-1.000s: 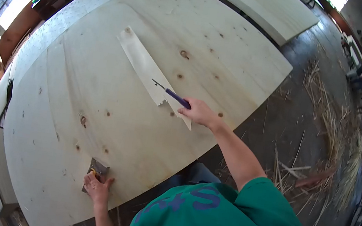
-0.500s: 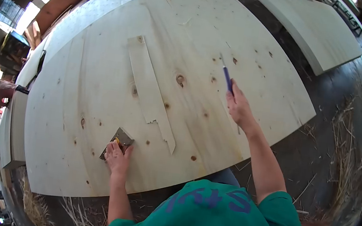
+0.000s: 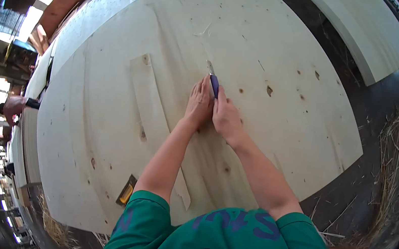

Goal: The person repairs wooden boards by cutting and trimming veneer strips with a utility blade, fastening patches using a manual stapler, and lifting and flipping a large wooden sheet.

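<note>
My right hand point(image 3: 227, 115) grips a purple-handled knife point(image 3: 214, 86), probably a utility cutter, with its silver end pointing away from me over the plywood sheet point(image 3: 270, 129). Flat on the sheet, just left of the knife, lies my left hand point(image 3: 200, 104), fingers stretched forward and close to the handle. A long thin strip of veneer point(image 3: 150, 94) rests on the sheet to the left, partly hidden by my left forearm. Near my left sleeve is a dark flat tool with a yellow part point(image 3: 126, 190), which neither hand touches; its kind is unclear.
Another thick stack of pale boards point(image 3: 360, 35) stands at the upper right. Wood scraps and shavings point(image 3: 392, 151) litter the floor on the right. At the far left, a person point(image 3: 14, 106) bends beside another stack point(image 3: 26, 143).
My left hand has let go of the dark tool and moved up and right onto the sheet. My right hand has brought the knife leftward and lower, next to it.
</note>
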`<move>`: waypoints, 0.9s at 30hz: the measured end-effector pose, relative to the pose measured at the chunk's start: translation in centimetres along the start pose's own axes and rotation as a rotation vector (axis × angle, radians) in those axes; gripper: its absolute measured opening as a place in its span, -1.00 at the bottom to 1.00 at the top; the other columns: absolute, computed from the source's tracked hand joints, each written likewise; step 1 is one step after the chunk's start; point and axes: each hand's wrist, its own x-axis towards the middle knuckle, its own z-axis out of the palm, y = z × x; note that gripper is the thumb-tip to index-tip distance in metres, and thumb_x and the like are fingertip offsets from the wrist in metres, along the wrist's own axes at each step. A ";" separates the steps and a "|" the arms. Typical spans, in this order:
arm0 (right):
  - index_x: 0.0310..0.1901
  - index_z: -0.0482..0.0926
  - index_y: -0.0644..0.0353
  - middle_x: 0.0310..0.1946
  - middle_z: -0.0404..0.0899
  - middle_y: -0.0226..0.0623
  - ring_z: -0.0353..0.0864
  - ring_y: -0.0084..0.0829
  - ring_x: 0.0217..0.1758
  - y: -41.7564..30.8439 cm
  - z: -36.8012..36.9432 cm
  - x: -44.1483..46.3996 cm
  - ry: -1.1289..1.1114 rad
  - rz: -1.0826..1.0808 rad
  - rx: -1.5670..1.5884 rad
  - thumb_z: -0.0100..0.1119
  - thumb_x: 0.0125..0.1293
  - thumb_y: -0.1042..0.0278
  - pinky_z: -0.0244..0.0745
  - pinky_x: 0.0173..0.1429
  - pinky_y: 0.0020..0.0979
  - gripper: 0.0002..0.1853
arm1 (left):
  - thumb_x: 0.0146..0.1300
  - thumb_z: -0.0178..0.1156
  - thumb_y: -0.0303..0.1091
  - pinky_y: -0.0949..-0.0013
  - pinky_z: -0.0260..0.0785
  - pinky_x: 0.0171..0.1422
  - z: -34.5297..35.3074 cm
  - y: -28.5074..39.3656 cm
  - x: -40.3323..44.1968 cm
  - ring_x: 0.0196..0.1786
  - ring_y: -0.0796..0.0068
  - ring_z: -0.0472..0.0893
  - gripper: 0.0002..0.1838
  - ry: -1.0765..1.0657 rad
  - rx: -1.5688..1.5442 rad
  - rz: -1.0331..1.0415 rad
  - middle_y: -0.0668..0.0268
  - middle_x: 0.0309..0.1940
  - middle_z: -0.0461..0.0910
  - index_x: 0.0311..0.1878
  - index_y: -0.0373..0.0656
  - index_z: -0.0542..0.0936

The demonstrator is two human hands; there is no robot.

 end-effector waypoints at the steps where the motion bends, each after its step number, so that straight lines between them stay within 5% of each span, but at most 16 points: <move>1: 0.43 0.15 0.29 -0.24 0.59 0.31 0.65 0.22 -0.22 -0.3 0.5 1.3 -0.006 0.030 -0.011 -0.13 0.50 0.28 0.56 -0.12 0.06 -0.47 | 0.24 0.22 -0.37 0.07 0.05 0.57 -0.1 -0.1 1.3 0.48 -0.03 0.23 -0.18 -0.028 0.023 -0.018 -0.04 0.44 0.22 0.50 -0.20 0.04; 10: 0.43 0.11 0.33 -0.43 0.64 0.18 0.67 0.15 -0.33 -0.4 0.8 1.2 -0.084 0.132 -0.014 -0.23 0.53 0.24 0.58 -0.20 0.03 -0.46 | 0.28 0.15 -0.45 0.09 0.05 0.60 0.6 -0.5 2.0 0.53 0.03 0.21 -0.45 0.055 0.043 0.049 -0.01 0.48 0.20 0.32 -0.18 0.24; 18: 0.39 0.19 0.24 -0.50 0.59 0.17 0.60 0.19 -0.45 -0.4 -1.7 -0.7 -0.158 0.203 -0.008 -0.17 0.53 0.29 0.47 -0.33 0.11 -0.53 | 0.32 0.08 -0.47 0.08 0.24 0.50 0.8 0.3 1.4 0.38 -0.05 0.43 -0.62 0.117 0.142 0.176 -0.10 0.34 0.41 0.19 -0.27 0.38; 27: 0.41 0.19 0.29 -0.57 0.59 0.10 0.60 0.12 -0.53 1.4 -2.9 -4.4 -0.089 0.061 -0.021 -0.14 0.54 0.25 0.49 -0.39 0.03 -0.49 | 0.32 0.01 -0.53 0.11 0.32 0.45 0.2 2.2 -1.0 0.32 -0.03 0.50 -0.64 0.034 0.056 0.196 -0.14 0.30 0.44 0.18 -0.31 0.47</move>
